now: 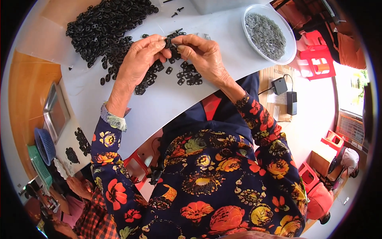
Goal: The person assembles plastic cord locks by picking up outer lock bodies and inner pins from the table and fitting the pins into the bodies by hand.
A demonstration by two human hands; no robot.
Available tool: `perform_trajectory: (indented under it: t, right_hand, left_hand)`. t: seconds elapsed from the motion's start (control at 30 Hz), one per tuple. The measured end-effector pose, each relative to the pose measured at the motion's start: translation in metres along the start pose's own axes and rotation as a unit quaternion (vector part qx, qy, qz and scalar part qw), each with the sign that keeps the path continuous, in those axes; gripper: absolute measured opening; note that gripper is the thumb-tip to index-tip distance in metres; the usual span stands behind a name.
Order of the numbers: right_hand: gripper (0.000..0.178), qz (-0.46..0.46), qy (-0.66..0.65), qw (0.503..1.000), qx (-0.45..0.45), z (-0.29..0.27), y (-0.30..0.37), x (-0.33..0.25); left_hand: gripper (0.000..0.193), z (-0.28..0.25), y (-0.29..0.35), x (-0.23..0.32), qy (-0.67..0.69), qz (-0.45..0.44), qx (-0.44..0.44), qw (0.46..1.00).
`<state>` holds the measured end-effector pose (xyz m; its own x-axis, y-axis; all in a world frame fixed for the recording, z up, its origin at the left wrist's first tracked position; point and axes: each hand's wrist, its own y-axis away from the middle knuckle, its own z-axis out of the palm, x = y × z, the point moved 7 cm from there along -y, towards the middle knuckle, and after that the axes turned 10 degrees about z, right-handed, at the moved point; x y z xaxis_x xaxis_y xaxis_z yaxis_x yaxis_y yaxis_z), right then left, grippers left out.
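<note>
My left hand (140,55) pinches a small black plastic part (168,42) between thumb and fingertips, above the white table (159,104). Close against it, my right hand (203,55) is closed in a pinch on a tiny pale piece, too small to name. Beneath and around both hands lie loose black two-holed parts (189,74), some hidden by the hands. A large heap of similar black parts (105,30) spreads over the table's far left. At the far right stands a round clear plastic bowl (293,49), filled with small silvery-grey pieces (264,36).
A few black pins (175,15) lie at the far edge beside a translucent bin (223,6). To the left are a metal tray (55,112), a blue basket (44,145) and a person in a checked sleeve (97,213). Black power adapters (291,102) are at right, near red stools (318,61).
</note>
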<state>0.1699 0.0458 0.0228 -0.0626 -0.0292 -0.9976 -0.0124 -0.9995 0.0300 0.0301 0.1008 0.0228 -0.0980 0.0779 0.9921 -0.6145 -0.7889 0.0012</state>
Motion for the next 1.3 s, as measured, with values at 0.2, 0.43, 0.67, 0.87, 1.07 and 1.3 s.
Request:
perform_trajectory:
  t: [0.2, 0.43, 0.67, 0.87, 1.07, 1.3]
  right_hand:
    - [0.021, -0.007, -0.041, 0.999, -0.005, 0.002, 0.0, 0.001]
    - [0.023, -0.018, -0.041, 0.999, -0.004, 0.003, 0.001, 0.001]
    - [0.025, -0.019, -0.02, 1.0, -0.011, 0.003, 0.001, -0.002]
    - [0.024, -0.021, -0.072, 0.997, 0.017, -0.002, 0.002, -0.001]
    - [0.024, -0.034, -0.031, 0.999, -0.005, 0.0, 0.001, -0.001]
    - [0.024, -0.028, -0.028, 0.999, -0.004, 0.004, 0.004, -0.006]
  left_hand:
    - [0.024, 0.004, -0.002, 0.004, -0.08, 0.009, -0.023, 0.996]
    - [0.026, 0.012, -0.007, 0.025, -0.249, 0.041, -0.079, 0.964]
    - [0.026, 0.017, -0.015, 0.026, -0.343, 0.034, -0.136, 0.929]
    - [0.028, 0.019, -0.007, 0.027, -0.243, 0.077, -0.053, 0.966]
    - [0.027, 0.029, 0.014, 0.017, -0.218, 0.126, 0.051, 0.966]
    - [0.028, 0.028, 0.018, 0.01, -0.219, 0.152, 0.118, 0.957]
